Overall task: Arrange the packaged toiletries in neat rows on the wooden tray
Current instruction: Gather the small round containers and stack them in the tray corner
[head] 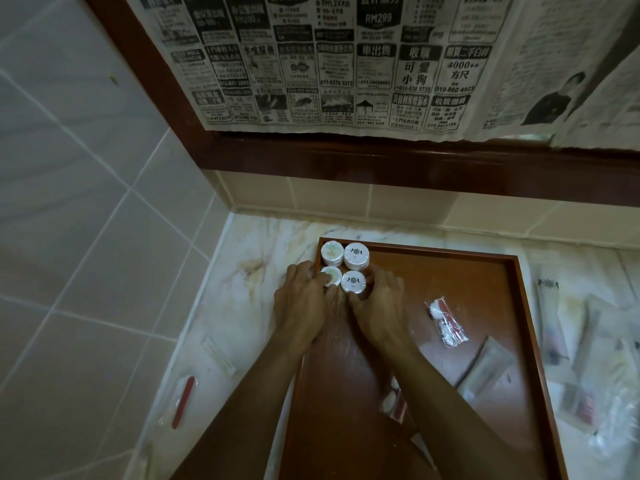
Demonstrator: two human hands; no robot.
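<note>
Four round soaps sit bunched in the tray point(450, 268) corner; the left hand point(303, 303) and right hand point(375, 303), fingers curled, pinch the near pair point(343, 280), and a shove could jumble them.

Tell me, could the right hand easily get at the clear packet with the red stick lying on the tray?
Probably yes. The packet lies flat on the bare tray, just right of the right hand, with nothing between them. That hand now touches a round white pack, so it would have to let go first.
</note>
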